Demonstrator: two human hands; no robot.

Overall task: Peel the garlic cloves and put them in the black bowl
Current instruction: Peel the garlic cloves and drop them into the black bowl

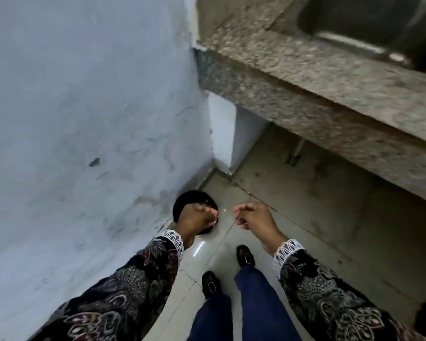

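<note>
I am standing and looking down at the floor. A round black container [188,198] stands on the tiles against the wall; I cannot tell whether it is the black bowl. My left hand [196,220] hovers over it with curled fingers that pinch pale scraps of garlic skin [215,221]. My right hand [254,216] is a little to the right of the container, over the tiles. Its fingers are curled too, with a thin pale sliver at the tips. A small pale fleck [225,211] shows between the hands. No whole clove is visible.
A blue-grey wall [84,107] fills the left. A speckled granite counter [317,77] with a steel sink [369,23] runs across the upper right, open underneath. My two black shoes [245,255] stand on grey floor tiles [317,205].
</note>
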